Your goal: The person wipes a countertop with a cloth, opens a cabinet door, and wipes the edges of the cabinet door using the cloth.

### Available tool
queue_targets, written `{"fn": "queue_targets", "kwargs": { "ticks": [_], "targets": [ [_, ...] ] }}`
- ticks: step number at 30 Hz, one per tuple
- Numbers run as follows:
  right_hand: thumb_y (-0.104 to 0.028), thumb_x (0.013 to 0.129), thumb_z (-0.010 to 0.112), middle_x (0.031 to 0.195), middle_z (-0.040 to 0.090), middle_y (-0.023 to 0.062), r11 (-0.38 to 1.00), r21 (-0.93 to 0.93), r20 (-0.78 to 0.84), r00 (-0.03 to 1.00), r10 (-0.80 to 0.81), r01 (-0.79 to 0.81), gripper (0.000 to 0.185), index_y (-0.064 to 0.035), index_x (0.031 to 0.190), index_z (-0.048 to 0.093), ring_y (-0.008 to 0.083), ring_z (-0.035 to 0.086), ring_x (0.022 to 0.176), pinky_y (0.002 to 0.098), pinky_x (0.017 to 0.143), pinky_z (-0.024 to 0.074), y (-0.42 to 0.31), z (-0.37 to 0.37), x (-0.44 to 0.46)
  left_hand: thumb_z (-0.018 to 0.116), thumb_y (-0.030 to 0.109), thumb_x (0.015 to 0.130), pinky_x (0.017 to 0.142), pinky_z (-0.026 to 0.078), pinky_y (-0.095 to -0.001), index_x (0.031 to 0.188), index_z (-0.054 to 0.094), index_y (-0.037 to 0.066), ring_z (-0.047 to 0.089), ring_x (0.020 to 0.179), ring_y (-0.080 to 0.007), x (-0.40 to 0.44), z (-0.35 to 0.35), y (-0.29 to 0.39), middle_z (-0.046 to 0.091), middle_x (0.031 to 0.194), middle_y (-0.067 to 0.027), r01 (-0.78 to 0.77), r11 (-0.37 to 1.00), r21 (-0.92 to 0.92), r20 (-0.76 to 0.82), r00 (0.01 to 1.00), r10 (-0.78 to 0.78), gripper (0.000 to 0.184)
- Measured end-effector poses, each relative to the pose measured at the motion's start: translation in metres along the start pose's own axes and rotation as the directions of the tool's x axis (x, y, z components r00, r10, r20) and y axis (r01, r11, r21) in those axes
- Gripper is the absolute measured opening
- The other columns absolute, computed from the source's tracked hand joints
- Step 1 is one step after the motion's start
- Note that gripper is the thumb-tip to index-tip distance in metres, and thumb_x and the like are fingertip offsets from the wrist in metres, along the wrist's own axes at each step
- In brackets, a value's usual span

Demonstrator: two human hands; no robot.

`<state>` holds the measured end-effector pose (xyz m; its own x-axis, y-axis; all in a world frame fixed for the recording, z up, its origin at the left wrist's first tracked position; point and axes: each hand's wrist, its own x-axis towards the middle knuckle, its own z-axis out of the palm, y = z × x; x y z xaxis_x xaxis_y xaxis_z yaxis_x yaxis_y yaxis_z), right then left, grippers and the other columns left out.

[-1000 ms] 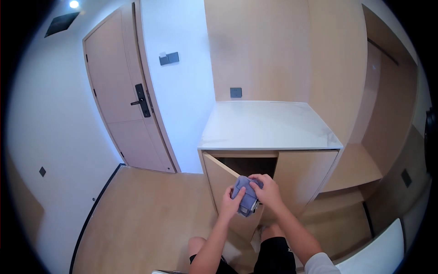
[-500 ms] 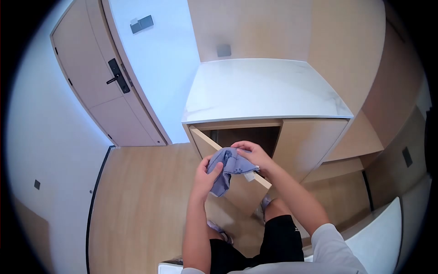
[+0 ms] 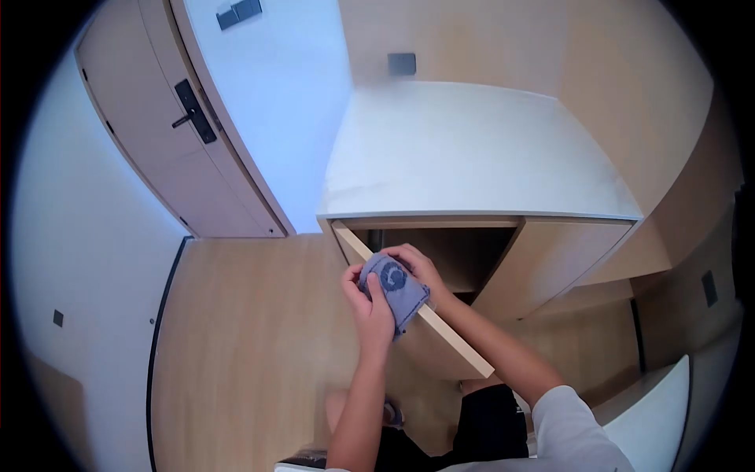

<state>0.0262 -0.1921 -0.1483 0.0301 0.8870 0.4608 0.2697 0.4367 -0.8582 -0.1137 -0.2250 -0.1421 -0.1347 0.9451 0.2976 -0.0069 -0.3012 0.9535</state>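
A blue-grey cloth (image 3: pixel 405 297) with a dark ring-shaped mark and dark stitching lies folded over the top edge of the cabinet door (image 3: pixel 456 340). My left hand (image 3: pixel 371 303) grips its left side, the thumb on the front of the fabric. On the other side of the door edge, my right hand (image 3: pixel 418 271) is closed on the cloth's far side, its fingers partly hidden by the fabric. The door stands swung out toward me, and the dark inside of the cabinet (image 3: pixel 448 252) shows behind it.
A white marbled countertop (image 3: pixel 480 153) tops the cabinet. Its right-hand door (image 3: pixel 543 263) is closed. A door with a black handle (image 3: pixel 194 112) is at the left. My legs are close below the open cabinet door, and a white curved surface (image 3: pixel 649 417) is at lower right.
The cloth has gone from being held loosely above the door to lying folded over its top edge. Both hands have closed in around it, and the view has shifted nearer the cabinet.
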Motion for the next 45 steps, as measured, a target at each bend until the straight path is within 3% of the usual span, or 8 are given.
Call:
{"fn": "queue_targets", "kwargs": {
  "ticks": [6,8,11,15,22,27,40,45],
  "targets": [
    [-0.012,0.101,0.065,0.129,0.068,0.0182,0.914,-0.382,0.133,0.987,-0.092,0.136,0.028,-0.0069,0.127,0.071,0.0365,0.068,0.112,0.0418,0.096,0.0562,-0.062,-0.045,0.004,0.045,0.027,0.113,0.120,0.033,-0.0451,0.123,0.061,0.002,0.048,0.139,-0.0330,0.007,0.002,0.019,0.057,0.142,-0.0173,-0.439,0.875,0.203,0.044,0.897,0.440,0.031],
    [-0.028,0.103,0.064,0.117,0.074,0.0206,0.959,-0.096,0.160,0.947,0.278,-0.265,0.038,-0.0058,0.134,0.068,0.0400,0.072,0.104,0.0450,0.092,0.0576,-0.101,-0.058,0.001,0.041,0.027,0.113,0.121,0.032,-0.0478,0.114,0.065,0.002,0.047,0.141,-0.0358,0.014,0.006,0.024,0.060,0.138,-0.0172,-0.518,0.825,0.225,0.151,0.855,0.496,0.034],
    [-0.055,0.100,0.061,0.109,0.071,0.0346,0.753,-0.635,0.341,0.812,0.474,-0.173,0.089,0.0119,0.154,0.038,0.0452,0.072,0.102,0.0488,0.090,0.0567,-0.149,-0.047,-0.016,0.037,0.023,0.109,0.119,0.032,-0.0524,0.099,0.064,0.002,0.046,0.140,-0.0394,0.013,0.021,0.026,0.065,0.123,-0.0161,-0.500,0.838,0.217,0.193,0.864,0.465,0.036],
    [-0.055,0.104,0.055,0.115,0.069,0.0377,0.823,-0.541,0.488,0.731,0.476,-0.174,0.098,0.0118,0.163,0.013,0.0494,0.069,0.105,0.0487,0.093,0.0550,-0.147,-0.061,-0.033,0.041,0.018,0.107,0.117,0.033,-0.0527,0.093,0.063,0.003,0.046,0.137,-0.0397,0.004,0.022,0.017,0.061,0.118,-0.0147,-0.492,0.844,0.215,0.160,0.870,0.467,0.030],
    [-0.047,0.110,0.042,0.121,0.068,0.0364,0.887,-0.371,0.516,0.732,0.444,-0.277,0.079,-0.0003,0.167,0.012,0.0506,0.067,0.112,0.0496,0.101,0.0514,-0.151,-0.049,-0.083,0.040,0.023,0.109,0.122,0.026,-0.0515,0.093,0.062,0.004,0.039,0.146,-0.0387,-0.030,-0.005,0.033,0.062,0.123,-0.0139,-0.415,0.909,0.052,0.213,0.893,0.396,0.033],
    [-0.045,0.110,0.041,0.120,0.067,0.0377,0.874,-0.387,0.424,0.785,0.452,-0.294,0.075,0.0016,0.165,0.022,0.0537,0.066,0.111,0.0525,0.101,0.0508,-0.169,-0.028,-0.119,0.043,0.025,0.110,0.127,0.019,-0.0499,0.098,0.064,0.006,0.024,0.159,-0.0371,-0.065,-0.029,0.047,0.057,0.147,-0.0137,-0.242,0.966,-0.096,0.212,0.943,0.257,0.030],
    [-0.036,0.106,0.051,0.144,0.060,0.0308,0.934,-0.146,0.214,0.912,0.350,-0.325,0.066,-0.0004,0.161,0.039,0.0466,0.061,0.130,0.0439,0.110,0.0474,-0.190,-0.023,-0.227,0.041,0.023,0.110,0.127,0.022,-0.0396,0.142,0.056,0.001,0.029,0.157,-0.0279,-0.170,-0.043,0.085,0.030,0.172,-0.0106,-0.055,0.955,-0.290,0.224,0.967,0.124,0.041],
    [-0.032,0.101,0.065,0.132,0.067,0.0277,0.937,0.188,0.101,0.955,0.279,-0.294,0.059,-0.0020,0.150,0.051,0.0390,0.066,0.124,0.0419,0.104,0.0517,-0.177,-0.012,-0.240,0.043,0.020,0.111,0.128,0.022,-0.0398,0.148,0.052,0.004,0.027,0.158,-0.0279,-0.182,-0.051,0.090,0.027,0.173,-0.0105,-0.069,0.959,-0.275,0.257,0.956,0.142,0.041]
  ]
}}
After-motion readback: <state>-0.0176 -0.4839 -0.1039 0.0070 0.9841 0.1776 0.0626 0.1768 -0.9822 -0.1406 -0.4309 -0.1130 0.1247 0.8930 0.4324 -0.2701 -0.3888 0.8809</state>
